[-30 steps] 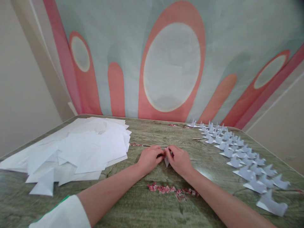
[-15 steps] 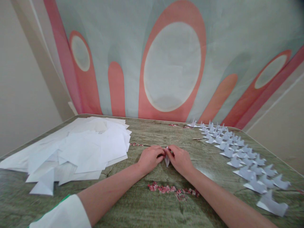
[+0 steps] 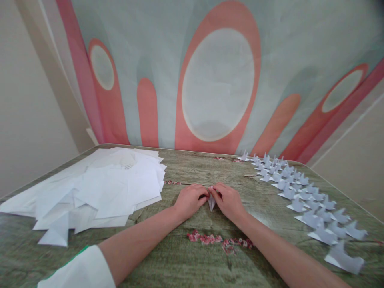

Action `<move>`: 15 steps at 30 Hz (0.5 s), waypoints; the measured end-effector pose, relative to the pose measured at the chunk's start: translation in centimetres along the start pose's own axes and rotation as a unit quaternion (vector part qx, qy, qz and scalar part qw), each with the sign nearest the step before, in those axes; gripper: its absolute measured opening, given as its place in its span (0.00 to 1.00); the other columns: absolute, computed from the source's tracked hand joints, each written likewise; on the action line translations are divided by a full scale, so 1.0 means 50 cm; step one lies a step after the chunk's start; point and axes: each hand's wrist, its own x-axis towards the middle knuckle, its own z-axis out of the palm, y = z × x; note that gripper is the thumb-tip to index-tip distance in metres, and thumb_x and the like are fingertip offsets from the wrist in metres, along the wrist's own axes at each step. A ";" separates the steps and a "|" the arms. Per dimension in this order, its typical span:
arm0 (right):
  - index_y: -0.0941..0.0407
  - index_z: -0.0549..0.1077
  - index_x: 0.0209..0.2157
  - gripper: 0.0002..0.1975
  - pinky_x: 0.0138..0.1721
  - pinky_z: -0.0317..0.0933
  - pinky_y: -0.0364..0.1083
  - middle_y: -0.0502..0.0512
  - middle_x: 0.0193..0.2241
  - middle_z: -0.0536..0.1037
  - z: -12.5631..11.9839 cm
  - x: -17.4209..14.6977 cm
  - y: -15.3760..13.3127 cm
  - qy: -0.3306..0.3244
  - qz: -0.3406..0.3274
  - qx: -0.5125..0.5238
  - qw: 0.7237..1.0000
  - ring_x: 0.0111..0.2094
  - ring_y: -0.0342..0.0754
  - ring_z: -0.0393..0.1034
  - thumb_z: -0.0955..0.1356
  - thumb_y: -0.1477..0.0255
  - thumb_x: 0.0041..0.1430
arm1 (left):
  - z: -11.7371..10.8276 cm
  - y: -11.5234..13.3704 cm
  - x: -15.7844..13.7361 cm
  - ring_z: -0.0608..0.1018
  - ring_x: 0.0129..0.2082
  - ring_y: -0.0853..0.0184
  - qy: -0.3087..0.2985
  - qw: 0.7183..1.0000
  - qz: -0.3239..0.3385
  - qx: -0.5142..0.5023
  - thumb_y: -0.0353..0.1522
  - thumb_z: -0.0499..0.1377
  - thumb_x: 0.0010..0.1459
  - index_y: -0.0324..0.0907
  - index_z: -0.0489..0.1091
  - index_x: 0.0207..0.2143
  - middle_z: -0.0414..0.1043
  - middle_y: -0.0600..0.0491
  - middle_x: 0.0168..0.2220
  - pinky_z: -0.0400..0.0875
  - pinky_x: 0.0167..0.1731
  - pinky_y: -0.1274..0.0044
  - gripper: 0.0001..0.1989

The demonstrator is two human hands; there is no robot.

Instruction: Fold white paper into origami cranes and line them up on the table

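Between my fingertips is a small folded white paper [image 3: 211, 203], its pointed end toward me and its far end covered by fingers. My left hand [image 3: 192, 199] pinches it from the left. From the right, my right hand [image 3: 228, 200] pinches the same piece, and the fingertips of both hands meet at its far end. On the right side of the table stand several folded paper birds [image 3: 312, 218] in rows, the nearest paper bird [image 3: 345, 258] at the lower right.
A spread pile of white paper sheets [image 3: 114, 192] covers the table's left side. One folded sheet [image 3: 55, 232] lies at its near edge. The wood-grain table [image 3: 168, 256] has printed pink flowers. A patterned backdrop [image 3: 168, 100] hangs behind its far edge.
Almost nothing differs. My fingers shift very slightly on the folded paper, and both hands stay in the same place.
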 end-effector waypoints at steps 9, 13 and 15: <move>0.55 0.71 0.34 0.10 0.34 0.58 0.43 0.53 0.31 0.73 0.001 0.001 0.003 0.036 -0.008 0.078 0.996 0.31 0.45 0.66 0.61 0.67 0.61 | -0.004 0.003 0.000 0.72 0.38 0.67 -0.003 1.000 -0.010 -0.007 0.29 0.57 0.53 0.44 0.70 0.31 0.73 0.56 0.34 0.63 0.42 0.78 0.03; 0.55 0.72 0.32 0.10 0.34 0.59 0.43 0.53 0.30 0.73 -0.002 0.002 0.001 0.040 -0.017 0.100 0.994 0.32 0.46 0.67 0.61 0.68 0.61 | -0.004 0.003 -0.001 0.72 0.37 0.67 0.000 1.000 -0.029 -0.010 0.29 0.57 0.52 0.43 0.69 0.31 0.72 0.56 0.33 0.64 0.39 0.78 0.02; 0.55 0.72 0.32 0.10 0.34 0.60 0.43 0.54 0.30 0.73 -0.003 0.002 0.000 0.043 -0.016 0.107 0.993 0.32 0.46 0.66 0.61 0.69 0.61 | -0.002 0.002 -0.002 0.73 0.35 0.67 0.005 0.999 -0.043 -0.013 0.30 0.58 0.52 0.43 0.67 0.32 0.72 0.55 0.32 0.65 0.37 0.78 0.04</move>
